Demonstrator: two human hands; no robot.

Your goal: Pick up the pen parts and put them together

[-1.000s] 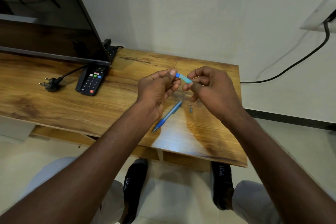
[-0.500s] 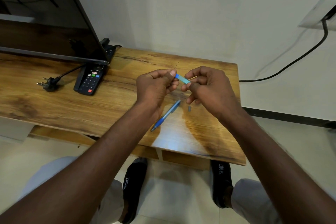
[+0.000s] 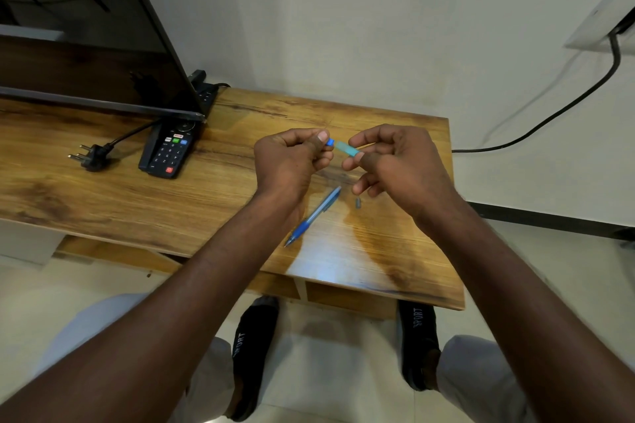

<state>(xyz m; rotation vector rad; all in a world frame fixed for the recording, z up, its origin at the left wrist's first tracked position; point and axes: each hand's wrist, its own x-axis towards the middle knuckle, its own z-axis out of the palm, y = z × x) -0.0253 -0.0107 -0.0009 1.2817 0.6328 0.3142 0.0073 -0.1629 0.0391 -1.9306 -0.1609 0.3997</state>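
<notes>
1. Hands have pulled slightly apart since the earlier frames: the blue and teal parts, joined half a second ago, now show a small gap between them.
2. Left hand (image 3: 290, 160) has fingers curled, thumb and forefinger pinching a small blue cap (image 3: 330, 142) held above the table.
3. Right hand (image 3: 395, 161) has fingers curled too, pinching a teal pen tube (image 3: 347, 149) at its right end; the tube tilts down to the right, its free end just beside the cap.
4. Wooden table (image 3: 137, 203) stands against a pale wall; glossy top, light glare near the front edge.
5. Blue pen barrel (image 3: 313, 216) lies diagonally on the table below the hands; a small grey part (image 3: 358, 203) lies just right of it.
6. Black remote (image 3: 170, 154) lies partly under the corner of the TV screen (image 3: 86, 27); a loose black plug (image 3: 91, 158) with cord sits left of the remote.
7. Black power strip (image 3: 205, 89) sits behind the screen.
8. Black cable (image 3: 556, 113) runs down the right wall from a white wall box (image 3: 601, 17).
9. Tiled floor is below, with the person's black socks (image 3: 256, 354) in view; no containers are seen.
</notes>
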